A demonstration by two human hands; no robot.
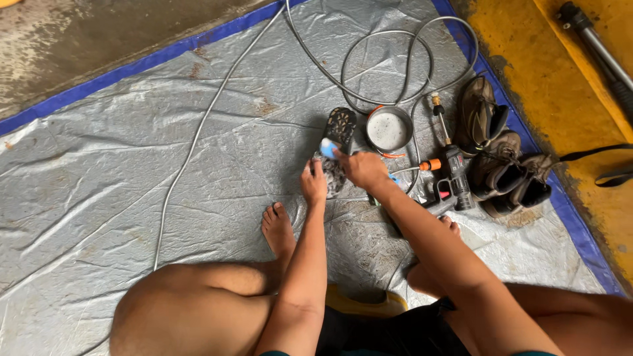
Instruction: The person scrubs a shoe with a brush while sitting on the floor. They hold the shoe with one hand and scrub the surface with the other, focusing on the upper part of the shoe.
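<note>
A dark shoe (338,135) lies sole up on the grey tarp (132,151), its tread muddy and its near end covered in foam. My left hand (314,182) grips the shoe's near end. My right hand (361,169) is closed on a blue-handled brush (328,148) and presses it against the foamy part of the sole. I sit low with bare knees and bare feet on either side of the shoe.
A round metal bowl (388,129) of soapy water stands just right of the shoe. A spray gun (452,173) with an orange fitting, a coiled grey hose (369,49), and several brown boots (501,158) lie to the right. A yellow floor (547,72) borders the tarp.
</note>
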